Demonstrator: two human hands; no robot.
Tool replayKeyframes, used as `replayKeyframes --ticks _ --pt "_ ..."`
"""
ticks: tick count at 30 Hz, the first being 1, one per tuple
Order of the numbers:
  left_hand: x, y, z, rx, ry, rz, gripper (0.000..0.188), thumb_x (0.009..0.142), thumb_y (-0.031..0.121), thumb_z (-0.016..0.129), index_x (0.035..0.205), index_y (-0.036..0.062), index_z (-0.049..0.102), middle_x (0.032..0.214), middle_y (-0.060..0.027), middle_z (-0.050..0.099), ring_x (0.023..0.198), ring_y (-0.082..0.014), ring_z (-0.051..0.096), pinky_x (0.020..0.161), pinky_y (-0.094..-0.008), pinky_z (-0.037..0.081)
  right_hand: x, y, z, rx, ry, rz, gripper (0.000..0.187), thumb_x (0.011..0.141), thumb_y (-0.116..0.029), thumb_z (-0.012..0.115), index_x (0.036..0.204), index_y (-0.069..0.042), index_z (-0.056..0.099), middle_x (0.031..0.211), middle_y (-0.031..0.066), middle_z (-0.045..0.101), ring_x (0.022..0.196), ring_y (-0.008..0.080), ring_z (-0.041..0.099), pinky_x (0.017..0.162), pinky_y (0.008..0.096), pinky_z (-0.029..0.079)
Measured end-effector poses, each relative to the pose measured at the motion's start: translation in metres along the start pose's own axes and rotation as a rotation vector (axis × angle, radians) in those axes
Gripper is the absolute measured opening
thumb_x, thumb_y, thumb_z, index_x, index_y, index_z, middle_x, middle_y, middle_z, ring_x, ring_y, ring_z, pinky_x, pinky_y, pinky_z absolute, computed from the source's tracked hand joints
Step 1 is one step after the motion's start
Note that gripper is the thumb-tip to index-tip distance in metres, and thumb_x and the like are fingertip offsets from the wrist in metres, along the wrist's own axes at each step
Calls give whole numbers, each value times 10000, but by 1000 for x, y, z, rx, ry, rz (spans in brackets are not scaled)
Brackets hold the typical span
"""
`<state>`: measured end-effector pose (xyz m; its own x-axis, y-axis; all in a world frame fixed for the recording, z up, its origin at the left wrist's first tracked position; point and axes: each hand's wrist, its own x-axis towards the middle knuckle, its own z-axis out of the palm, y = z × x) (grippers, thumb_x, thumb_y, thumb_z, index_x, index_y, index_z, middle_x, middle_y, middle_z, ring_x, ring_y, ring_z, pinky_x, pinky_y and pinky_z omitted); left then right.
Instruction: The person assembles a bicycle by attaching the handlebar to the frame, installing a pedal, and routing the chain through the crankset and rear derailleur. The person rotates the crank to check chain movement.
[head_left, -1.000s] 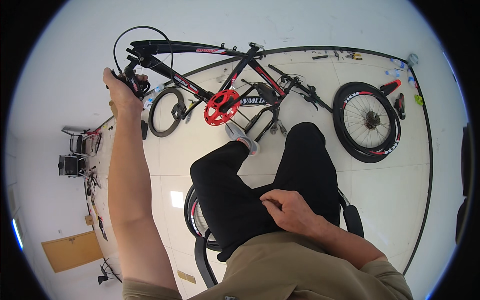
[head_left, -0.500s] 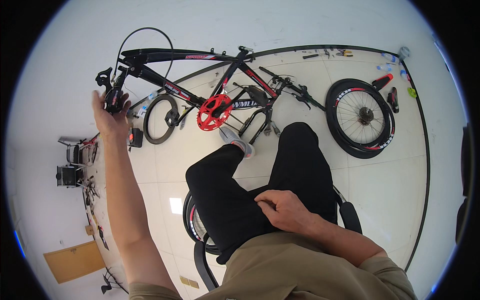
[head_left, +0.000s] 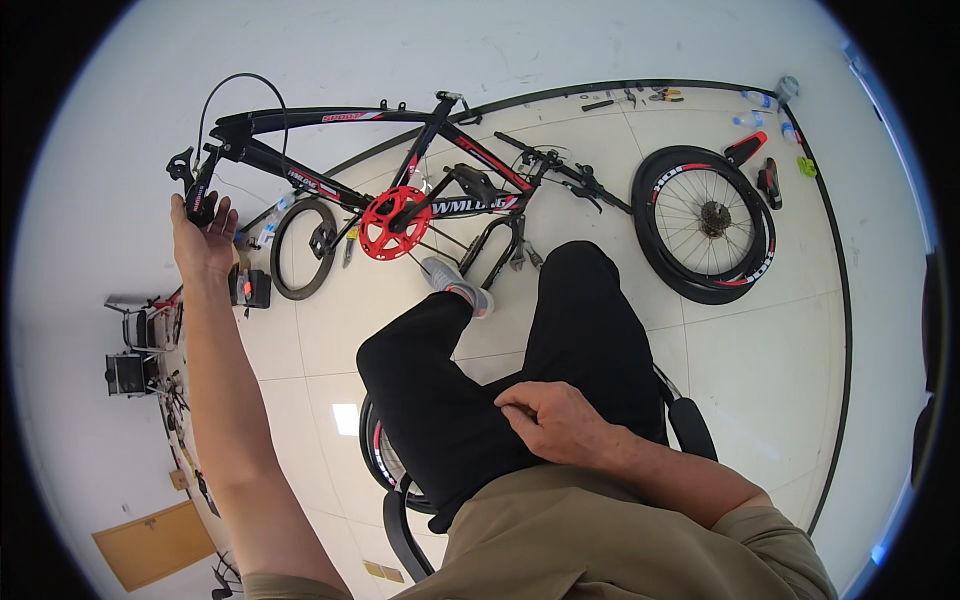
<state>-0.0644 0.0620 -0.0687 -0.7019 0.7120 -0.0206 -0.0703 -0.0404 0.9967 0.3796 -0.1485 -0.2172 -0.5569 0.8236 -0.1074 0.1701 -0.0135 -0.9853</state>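
A black bicycle frame [head_left: 263, 125] with red and white markings stretches across the upper middle, wheels off. It has a red chainring [head_left: 396, 224] and a handlebar [head_left: 570, 175] at its right end. My left arm reaches far out to the frame's left end. There my left hand [head_left: 206, 250] is curled around the black rear derailleur [head_left: 200, 200], thumb on one side and fingers on the other. From that end a black cable [head_left: 238, 76] loops upward. My right hand [head_left: 560, 422] rests on my lap with curled fingers; their inner side is hidden.
At right lies a wheel with a cassette [head_left: 713, 219], near a red and black saddle-like part [head_left: 745, 148]. A loose tyre [head_left: 281, 268] is at left. Several tools [head_left: 598, 105] and plastic bottles [head_left: 748, 118] lie along the wall. I sit in a chair with black armrests [head_left: 692, 430].
My view has shifted a little. The bicycle frame and my left hand on its derailleur sit slightly farther left. My right hand stays on my lap.
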Motion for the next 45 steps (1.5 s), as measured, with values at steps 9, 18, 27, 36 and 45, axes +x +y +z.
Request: replayKeyframes --ticks 9,18,27,36,45 --pt "-33 -7 13 -7 21 23 559 1034 558 474 1179 23 550 1116 -126 645 1047 -299 613 870 -439 509 6 -6 -1 -10 -2 -22 163 928 -57 645 1054 22 710 956 181 736 820 309 722 738 365 569" --pt "-66 -5 10 -80 -138 65 675 1017 653 447 1097 21 669 980 -107 729 863 -232 695 761 -379 556 23 -34 -4 17 -70 118 184 931 -108 623 1045 4 714 989 187 734 897 367 708 805 416 561" --pt "-115 -3 26 -40 -156 219 578 1081 551 373 1131 34 626 971 -107 691 760 -211 649 737 -365 530 39 -51 -3 1 -41 77 183 922 -97 621 1041 10 712 965 190 734 872 364 711 791 415 562" --pt "-124 7 31 44 -82 251 582 1082 531 376 1237 0 558 1040 -146 680 841 -220 657 791 -395 537 38 -52 2 -8 -50 86 173 918 -99 624 1023 6 713 933 190 731 836 363 710 761 419 559" --pt "-123 47 36 142 99 452 663 1022 417 520 1520 22 329 1424 -165 481 1310 -264 473 1105 -477 357 38 -52 2 -35 -59 89 171 921 -100 622 1028 -3 714 932 188 730 830 360 711 749 417 559"
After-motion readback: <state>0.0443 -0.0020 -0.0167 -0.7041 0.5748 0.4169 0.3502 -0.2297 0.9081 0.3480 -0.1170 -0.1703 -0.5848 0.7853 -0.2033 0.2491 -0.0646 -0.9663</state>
